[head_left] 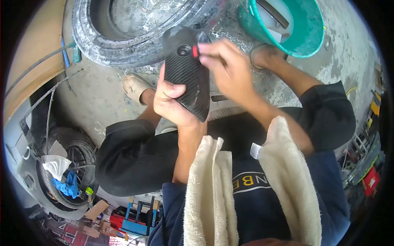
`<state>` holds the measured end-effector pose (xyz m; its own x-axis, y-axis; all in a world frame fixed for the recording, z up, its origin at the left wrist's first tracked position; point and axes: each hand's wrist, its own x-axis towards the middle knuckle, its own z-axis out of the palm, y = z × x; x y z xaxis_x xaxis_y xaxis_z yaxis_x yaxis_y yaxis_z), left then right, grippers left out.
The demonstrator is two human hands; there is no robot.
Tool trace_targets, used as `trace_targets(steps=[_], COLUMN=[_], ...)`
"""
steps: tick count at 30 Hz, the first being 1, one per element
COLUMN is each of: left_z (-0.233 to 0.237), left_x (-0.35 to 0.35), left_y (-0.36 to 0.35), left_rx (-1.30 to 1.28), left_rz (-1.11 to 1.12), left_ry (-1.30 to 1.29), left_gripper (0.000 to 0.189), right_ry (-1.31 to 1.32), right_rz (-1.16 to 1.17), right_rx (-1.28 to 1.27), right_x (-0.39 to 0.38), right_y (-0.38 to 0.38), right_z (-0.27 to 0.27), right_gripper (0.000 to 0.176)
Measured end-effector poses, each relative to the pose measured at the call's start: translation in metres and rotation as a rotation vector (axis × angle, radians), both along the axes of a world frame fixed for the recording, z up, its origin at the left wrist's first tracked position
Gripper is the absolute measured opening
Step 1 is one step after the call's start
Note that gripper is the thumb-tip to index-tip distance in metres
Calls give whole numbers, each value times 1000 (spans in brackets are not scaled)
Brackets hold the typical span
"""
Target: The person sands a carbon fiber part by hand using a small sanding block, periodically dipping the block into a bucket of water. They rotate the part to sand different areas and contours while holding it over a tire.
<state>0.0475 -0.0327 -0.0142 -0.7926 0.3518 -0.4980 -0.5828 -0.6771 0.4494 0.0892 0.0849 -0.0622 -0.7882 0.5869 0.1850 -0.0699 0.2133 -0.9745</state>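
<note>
A black carbon-fibre-patterned part (182,74) is held up over the wet floor, in front of the lap. My left hand (174,98) grips its lower left side, with the thumb on its face. Near the part's upper right edge, my right hand (232,67) pinches a small red piece (195,51) between thumb and fingertips. The right hand is slightly blurred. Beside the red piece is a round recess in the part.
A wet tire (119,55) lies at the top, with a green bucket (305,39) of cloudy water to its right. A wheel (76,153) with blue gloves (67,184) is at the left. A pale towel (209,192) hangs over the chest.
</note>
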Motion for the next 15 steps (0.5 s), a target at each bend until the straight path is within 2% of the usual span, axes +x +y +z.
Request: trace_targets(steps=[2, 4, 6, 7, 9, 10, 12, 15], left_z=[10, 9, 4, -1, -7, -3, 10, 10], left_x=[0, -8, -11, -15, -24, -24, -27, -25], left_y=[7, 6, -7, -15, -22, -18, -4, -5], left_rx=[26, 14, 21, 126, 315, 322, -5, -2], left_rz=[-3, 8, 17, 8, -20, -26, 70, 89], left_ry=[-58, -93, -93, -156, -228, -229, -194, -194], left_gripper=[64, 65, 64, 66, 67, 67, 64, 53], right_ry=[-182, -289, -397, -440, -638, -765, -965, -1160], right_rz=[96, -62, -360, -383, -193, -60, 186, 402], right_rx=[304, 71, 595, 734, 846, 874, 906, 939], right_x=[-23, -36, -24, -18, -16, -17, -21, -21], right_y=[35, 69, 121, 150, 199, 218, 240, 244], right_z=[-15, 13, 23, 22, -1, -20, -60, -109], right_gripper=[21, 21, 26, 26, 24, 23, 22, 22])
